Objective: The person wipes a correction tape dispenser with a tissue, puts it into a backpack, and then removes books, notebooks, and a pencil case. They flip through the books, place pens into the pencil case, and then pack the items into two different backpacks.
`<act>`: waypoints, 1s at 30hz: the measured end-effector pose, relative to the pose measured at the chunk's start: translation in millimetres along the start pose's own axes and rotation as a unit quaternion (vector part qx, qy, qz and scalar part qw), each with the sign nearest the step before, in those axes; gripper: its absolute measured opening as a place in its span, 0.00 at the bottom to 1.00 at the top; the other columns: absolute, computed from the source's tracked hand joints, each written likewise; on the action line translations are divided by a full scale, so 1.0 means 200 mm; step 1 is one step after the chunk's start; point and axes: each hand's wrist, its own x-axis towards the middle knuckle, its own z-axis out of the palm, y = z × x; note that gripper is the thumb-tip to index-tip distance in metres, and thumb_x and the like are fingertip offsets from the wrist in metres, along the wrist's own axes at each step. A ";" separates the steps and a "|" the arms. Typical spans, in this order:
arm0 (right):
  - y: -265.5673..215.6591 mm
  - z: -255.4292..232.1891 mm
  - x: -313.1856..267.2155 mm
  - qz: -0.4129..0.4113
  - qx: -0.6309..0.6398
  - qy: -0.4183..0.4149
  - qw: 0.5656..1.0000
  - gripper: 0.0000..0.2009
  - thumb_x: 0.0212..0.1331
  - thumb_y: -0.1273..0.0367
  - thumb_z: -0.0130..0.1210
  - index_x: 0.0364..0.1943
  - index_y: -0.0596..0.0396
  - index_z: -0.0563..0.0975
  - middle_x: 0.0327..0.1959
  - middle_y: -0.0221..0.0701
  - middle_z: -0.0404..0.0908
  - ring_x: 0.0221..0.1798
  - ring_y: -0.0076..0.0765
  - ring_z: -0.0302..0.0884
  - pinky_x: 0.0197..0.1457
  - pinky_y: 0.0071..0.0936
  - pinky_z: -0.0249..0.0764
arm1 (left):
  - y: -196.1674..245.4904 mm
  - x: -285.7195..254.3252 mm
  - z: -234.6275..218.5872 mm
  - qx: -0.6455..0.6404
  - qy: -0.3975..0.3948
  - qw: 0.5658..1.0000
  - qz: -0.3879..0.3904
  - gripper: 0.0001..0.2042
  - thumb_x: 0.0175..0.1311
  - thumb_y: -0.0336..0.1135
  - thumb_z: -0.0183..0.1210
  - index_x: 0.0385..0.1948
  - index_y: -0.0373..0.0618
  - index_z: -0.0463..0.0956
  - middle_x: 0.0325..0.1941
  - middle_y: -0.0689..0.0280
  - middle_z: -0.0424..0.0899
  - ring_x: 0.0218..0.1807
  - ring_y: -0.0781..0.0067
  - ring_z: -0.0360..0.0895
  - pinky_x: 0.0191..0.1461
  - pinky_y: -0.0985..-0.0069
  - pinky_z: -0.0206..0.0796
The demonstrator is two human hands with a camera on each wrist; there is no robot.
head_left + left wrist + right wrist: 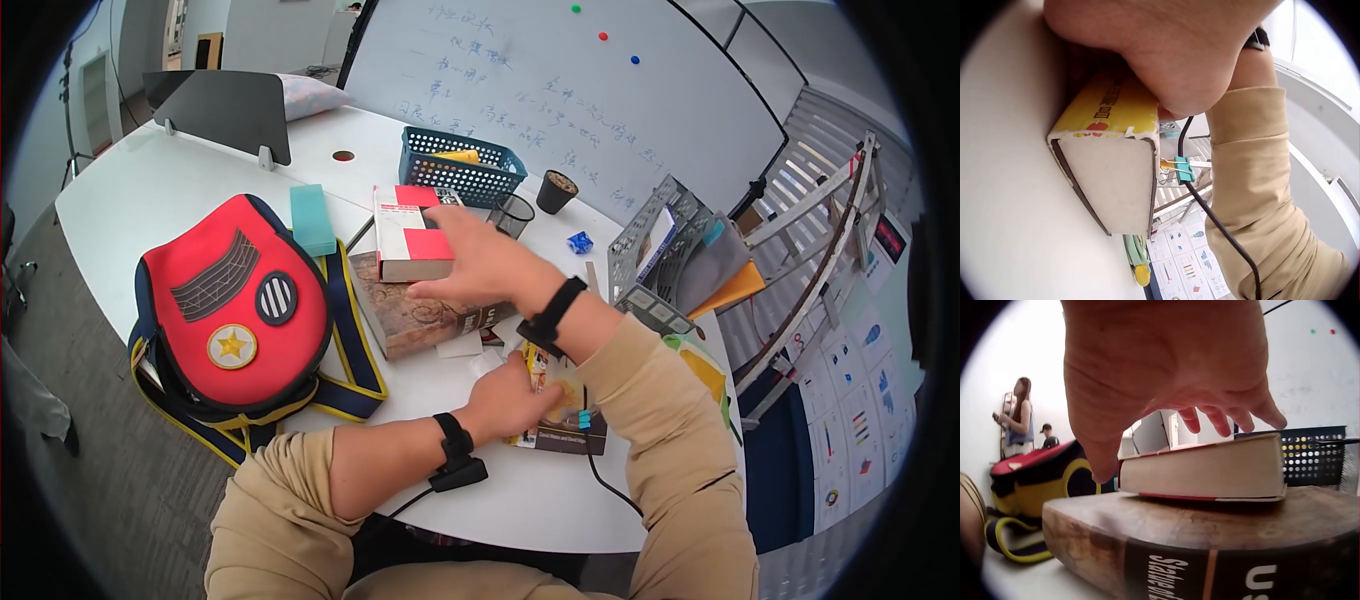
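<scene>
My left hand point(505, 402) grips a thick book with a yellow spine point(1110, 106), its thumb lying over the cover; the other fingers are mostly hidden. This book is near the front of the white table, page edges facing the left wrist camera. My right hand point(485, 258) hovers with spread fingers over a thick red-and-white book point(412, 268). In the right wrist view its thumb hangs by one end of that book point(1204, 472), the other fingers over the far side. Underneath lies a larger brown book point(1085, 528) with a dark spine and white lettering.
A red backpack point(235, 310) sits at left, its strap beside the brown book. Behind are a teal box point(313, 220), a perforated basket point(500, 185), a mesh pen cup point(512, 215) and a plant pot point(555, 193). A grey rack point(645, 240) stands right. A cable carries a teal clip point(1184, 170).
</scene>
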 end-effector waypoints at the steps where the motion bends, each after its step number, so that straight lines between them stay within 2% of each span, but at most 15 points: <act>1: -0.03 0.06 0.02 -0.037 -0.044 0.017 0.998 0.58 0.57 0.34 0.79 0.79 0.67 0.71 0.74 0.59 0.80 0.74 0.66 0.83 0.82 0.50 0.76 | 0.01 -0.01 -0.01 -0.008 -0.001 1.000 -0.001 0.46 0.71 0.68 0.64 0.62 0.19 0.71 0.50 0.34 0.93 0.53 0.33 0.94 0.59 0.49 0.85; 3: -0.08 0.09 0.03 -0.029 -0.121 -0.032 0.992 0.52 0.66 0.36 0.73 0.81 0.63 0.70 0.72 0.59 0.80 0.71 0.67 0.85 0.74 0.52 0.82 | 0.03 -0.02 -0.02 -0.024 -0.004 1.000 -0.003 0.47 0.71 0.69 0.64 0.62 0.19 0.71 0.50 0.33 0.92 0.54 0.32 0.93 0.59 0.49 0.84; 5: -0.10 0.04 0.10 -0.005 -0.105 -0.158 0.982 0.48 0.72 0.39 0.70 0.81 0.61 0.69 0.70 0.58 0.81 0.68 0.66 0.87 0.69 0.53 0.85 | 0.03 -0.02 -0.03 -0.004 -0.005 1.000 -0.007 0.47 0.71 0.69 0.64 0.62 0.18 0.71 0.50 0.33 0.92 0.54 0.33 0.94 0.59 0.49 0.84; 6: -0.10 0.03 0.12 -0.045 -0.134 -0.135 0.981 0.39 0.78 0.44 0.66 0.78 0.59 0.70 0.61 0.55 0.86 0.57 0.65 0.92 0.58 0.54 0.89 | 0.03 -0.02 -0.02 0.004 -0.005 1.000 -0.009 0.47 0.71 0.70 0.63 0.62 0.18 0.70 0.50 0.33 0.93 0.54 0.33 0.94 0.59 0.49 0.84; 9: -0.13 0.04 0.16 -0.025 -0.190 -0.195 0.962 0.32 0.75 0.51 0.69 0.70 0.59 0.72 0.50 0.50 0.90 0.46 0.64 0.93 0.52 0.52 0.90 | 0.04 -0.02 -0.02 0.009 -0.002 1.000 -0.015 0.48 0.71 0.70 0.63 0.62 0.17 0.70 0.50 0.33 0.92 0.53 0.33 0.94 0.58 0.50 0.85; 12: -0.07 0.01 0.16 -0.080 -0.176 -0.131 0.972 0.29 0.71 0.58 0.70 0.65 0.62 0.72 0.42 0.49 0.91 0.42 0.65 0.93 0.47 0.55 0.90 | 0.05 -0.03 -0.04 0.002 -0.013 1.000 -0.012 0.49 0.71 0.70 0.63 0.63 0.16 0.70 0.50 0.34 0.93 0.53 0.35 0.94 0.57 0.51 0.85; 15: -0.03 -0.08 0.10 -0.073 -0.151 -0.035 0.985 0.26 0.68 0.65 0.69 0.63 0.62 0.72 0.43 0.51 0.91 0.42 0.64 0.94 0.45 0.56 0.89 | 0.05 -0.03 -0.05 -0.006 -0.021 1.000 -0.010 0.49 0.70 0.69 0.64 0.63 0.16 0.69 0.49 0.36 0.93 0.52 0.36 0.95 0.56 0.51 0.86; 19: -0.09 -0.36 0.00 0.055 -0.086 0.081 0.991 0.24 0.68 0.64 0.68 0.61 0.60 0.74 0.42 0.53 0.91 0.45 0.67 0.92 0.49 0.55 0.88 | 0.03 -0.03 -0.02 -0.005 -0.002 1.000 -0.010 0.48 0.71 0.67 0.65 0.65 0.18 0.69 0.47 0.39 0.94 0.50 0.37 0.95 0.56 0.51 0.86; 22: 0.02 -0.57 -0.10 0.099 0.017 0.242 0.965 0.23 0.70 0.64 0.67 0.62 0.61 0.74 0.42 0.52 0.91 0.46 0.65 0.94 0.51 0.53 0.88 | 0.05 -0.03 -0.04 -0.014 -0.001 1.000 -0.009 0.46 0.71 0.66 0.65 0.64 0.20 0.68 0.46 0.40 0.94 0.49 0.38 0.95 0.56 0.52 0.86; 23: 0.14 -0.62 -0.12 0.074 0.107 0.324 0.937 0.22 0.72 0.64 0.70 0.61 0.62 0.76 0.41 0.45 0.92 0.45 0.49 0.95 0.52 0.43 0.88 | 0.06 -0.04 -0.04 -0.014 0.005 1.000 -0.009 0.45 0.71 0.65 0.66 0.64 0.21 0.68 0.45 0.40 0.94 0.49 0.38 0.95 0.55 0.52 0.86; 25: 0.30 -0.81 -0.22 0.054 0.224 0.483 0.845 0.21 0.69 0.68 0.75 0.59 0.61 0.78 0.42 0.35 0.92 0.46 0.31 0.91 0.52 0.33 0.86 | 0.05 -0.05 -0.03 -0.007 0.013 1.000 -0.004 0.43 0.72 0.64 0.66 0.63 0.22 0.67 0.43 0.43 0.94 0.48 0.40 0.95 0.54 0.53 0.86; 27: 0.37 -0.94 -0.35 0.018 0.276 0.601 0.750 0.19 0.67 0.70 0.77 0.55 0.60 0.80 0.43 0.31 0.91 0.45 0.26 0.88 0.51 0.29 0.85 | 0.01 -0.03 -0.01 0.001 0.018 1.000 0.012 0.41 0.73 0.62 0.66 0.62 0.24 0.67 0.40 0.46 0.95 0.45 0.43 0.96 0.53 0.54 0.86; 28: 0.39 -1.01 -0.43 -0.005 0.296 0.654 0.697 0.18 0.66 0.71 0.78 0.53 0.59 0.81 0.43 0.28 0.91 0.45 0.23 0.87 0.51 0.27 0.84 | 0.08 -0.06 -0.05 -0.023 -0.003 1.000 -0.009 0.39 0.75 0.61 0.66 0.61 0.25 0.67 0.33 0.53 0.94 0.39 0.48 0.96 0.51 0.57 0.86; 29: 0.45 -1.06 -0.52 0.033 0.268 0.654 0.707 0.18 0.65 0.71 0.79 0.52 0.59 0.82 0.44 0.29 0.91 0.46 0.23 0.88 0.52 0.26 0.84 | 0.04 -0.04 -0.02 -0.008 0.015 1.000 0.006 0.38 0.75 0.61 0.66 0.60 0.25 0.67 0.28 0.58 0.93 0.35 0.52 0.95 0.49 0.60 0.86; 30: 0.54 -1.07 -0.61 0.071 0.241 0.654 0.714 0.17 0.64 0.71 0.80 0.52 0.59 0.83 0.45 0.29 0.92 0.46 0.23 0.88 0.52 0.26 0.84 | 0.05 -0.04 -0.02 -0.003 0.020 1.000 0.013 0.39 0.75 0.60 0.66 0.61 0.25 0.67 0.32 0.54 0.94 0.38 0.50 0.95 0.50 0.59 0.86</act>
